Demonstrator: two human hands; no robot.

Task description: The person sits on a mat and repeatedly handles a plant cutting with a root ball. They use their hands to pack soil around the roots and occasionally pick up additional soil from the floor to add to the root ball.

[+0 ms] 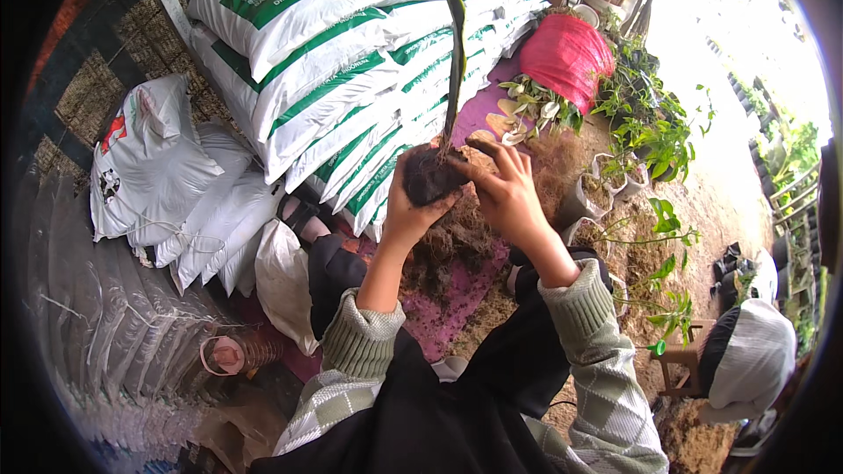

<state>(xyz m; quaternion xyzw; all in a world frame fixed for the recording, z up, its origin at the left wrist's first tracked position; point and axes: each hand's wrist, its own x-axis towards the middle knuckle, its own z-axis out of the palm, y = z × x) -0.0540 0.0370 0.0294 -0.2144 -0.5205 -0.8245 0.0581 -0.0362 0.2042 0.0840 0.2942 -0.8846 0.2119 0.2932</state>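
Cupped around a dark, soil-filled root ball [427, 178] is my left hand [403, 205], its palm and fingers supporting it from the left and below. I cannot tell whether a thin black pot wraps the soil. One long, narrow, upright dark-green leaf [454, 52] with pale edges rises from it. Against the right side and top of the soil, my right hand [506, 187] rests its soil-stained fingertips near the leaf base, its fingers apart. Below both hands lies a heap of brown fibre, possibly coconut coir [454, 243], on a purple sheet [441, 316].
White-and-green printed sacks [316, 79] are stacked ahead. Other white sacks [164, 171] and a plastic jug [240, 354] stand left. Leafy plants in bags [612, 187] and a red mesh sack [566, 56] are right. A person in a grey head covering [754, 355] is near a brown stool [685, 359].
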